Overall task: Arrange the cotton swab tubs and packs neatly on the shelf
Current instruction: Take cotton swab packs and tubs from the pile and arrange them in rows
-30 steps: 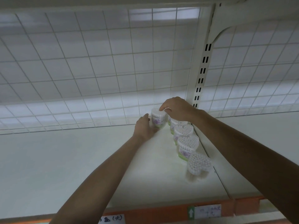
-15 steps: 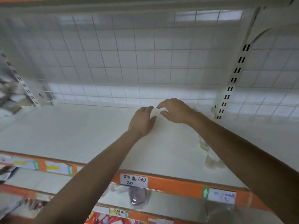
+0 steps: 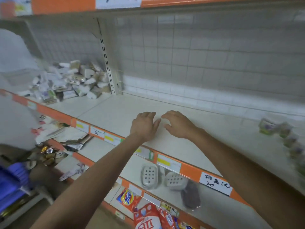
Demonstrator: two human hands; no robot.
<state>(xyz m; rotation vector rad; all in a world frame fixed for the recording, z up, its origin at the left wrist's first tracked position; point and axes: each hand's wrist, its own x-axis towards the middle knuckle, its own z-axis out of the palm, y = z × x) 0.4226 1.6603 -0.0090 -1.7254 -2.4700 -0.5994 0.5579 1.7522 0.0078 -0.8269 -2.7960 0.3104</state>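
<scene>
Hands: the left hand [image 3: 145, 126] and the right hand [image 3: 178, 125] hover side by side over the middle of the shelf [image 3: 115, 111], close to its front edge. The fingers are loose and apart, the fingertips nearly meet, and neither hand holds anything.
Done: a row of tubs [image 3: 279, 133] stands at the shelf's right end, running from the back towards the front edge. The row is blurred, so the number of tubs cannot be told.
Not done: a heap of packs [image 3: 71, 81] lies jumbled at the far left, against the back of the bay beyond the slotted upright [image 3: 107, 63]. None of it is lined up.
Between: a bare shelf board stretches from the upright to the tubs, backed by a wire grid [image 3: 198, 55].
Progress: by the look of it, the job is in its early part. One row is placed and the bulk of the stock is unsorted.
Next: the heap is probably the next source, and it sits well apart from both hands, so a reach to the left seems needed.
Below: soap dishes [image 3: 150, 175] and detergent bags [image 3: 128, 198] lie on the lower shelves and play no part in this job.
</scene>
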